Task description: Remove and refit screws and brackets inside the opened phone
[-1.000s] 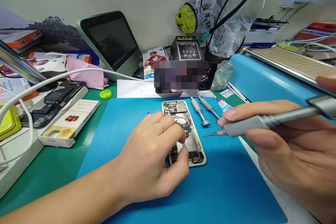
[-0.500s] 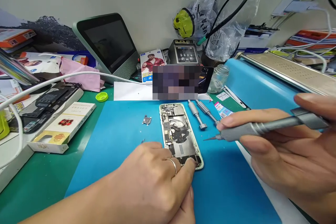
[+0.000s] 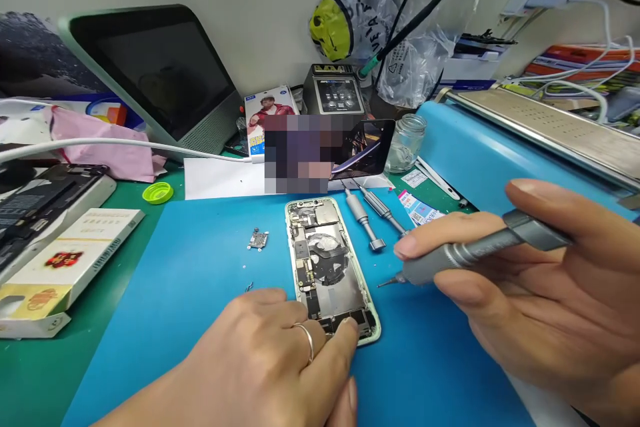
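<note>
An opened phone point(image 3: 341, 295) with bare inner parts lies face up on a blue mat point(image 3: 175, 267). My left hand point(image 3: 280, 353), a ring on one finger, is closed at its lower end. The index fingertip presses on the dark bottom section; the other fingers are partly hidden. In my right hand point(image 3: 540, 300) a grey screwdriver point(image 3: 463, 254) is held between thumb and fingers, its thin tip pointing left, just right of the phone and apart from it. Left of the phone lie a small metal part point(image 3: 258, 239) and a tiny piece point(image 3: 249, 287).
Two more screwdrivers point(image 3: 364, 219) lie beyond the phone's right side. Behind stand a glass jar point(image 3: 407, 143), a propped phone point(image 3: 370, 147) and a tablet-like screen point(image 3: 165, 73). A cigarette box point(image 3: 75, 260), another opened phone point(image 3: 55, 197) and a green cap point(image 3: 158, 193) are at left.
The view has shifted, so most things appear further left. The screwdriver is tilted more steeply, its tip slightly lower and nearer the phone's bottom end. My left hand keeps its place on the phone.
</note>
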Demonstrator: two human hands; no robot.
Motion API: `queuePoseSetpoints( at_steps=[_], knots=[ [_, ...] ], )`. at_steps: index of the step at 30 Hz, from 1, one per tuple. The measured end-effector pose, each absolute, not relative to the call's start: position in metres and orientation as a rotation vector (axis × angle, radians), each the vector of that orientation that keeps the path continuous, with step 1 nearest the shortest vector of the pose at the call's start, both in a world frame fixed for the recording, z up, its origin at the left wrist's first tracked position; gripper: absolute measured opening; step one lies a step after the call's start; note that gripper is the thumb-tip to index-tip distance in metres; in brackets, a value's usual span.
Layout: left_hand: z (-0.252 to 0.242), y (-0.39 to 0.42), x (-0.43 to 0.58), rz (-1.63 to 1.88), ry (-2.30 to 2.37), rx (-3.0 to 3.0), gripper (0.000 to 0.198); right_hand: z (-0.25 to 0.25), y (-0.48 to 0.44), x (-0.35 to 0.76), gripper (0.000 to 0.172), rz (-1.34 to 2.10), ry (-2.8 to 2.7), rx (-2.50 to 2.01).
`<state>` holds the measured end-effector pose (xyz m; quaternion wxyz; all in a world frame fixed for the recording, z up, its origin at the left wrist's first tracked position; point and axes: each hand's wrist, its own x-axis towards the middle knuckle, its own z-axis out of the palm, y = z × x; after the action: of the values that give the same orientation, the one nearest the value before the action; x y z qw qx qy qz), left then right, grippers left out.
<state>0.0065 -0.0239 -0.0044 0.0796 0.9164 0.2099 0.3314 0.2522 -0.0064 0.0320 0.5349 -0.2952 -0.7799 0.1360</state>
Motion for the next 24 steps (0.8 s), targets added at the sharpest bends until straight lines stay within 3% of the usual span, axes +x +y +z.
queuePoseSetpoints(
  at_steps=[3, 8, 24],
  knots=[
    [-0.003, -0.025, 0.007, 0.941, 0.619, 2.775, 0.023, 0.036, -0.008, 0.249, 0.075, 0.332, -1.912, -0.608],
    [-0.001, -0.025, 0.007, 0.879, 0.599, 2.804, 0.026, 0.044, -0.009, 0.252, 0.087, 0.403, -2.081, -0.595],
    [-0.003, -0.026, 0.007, 0.863, 0.667, 2.78, 0.031, 0.042, -0.008, 0.25, 0.083, 0.443, -2.149, -0.666]
  ],
)
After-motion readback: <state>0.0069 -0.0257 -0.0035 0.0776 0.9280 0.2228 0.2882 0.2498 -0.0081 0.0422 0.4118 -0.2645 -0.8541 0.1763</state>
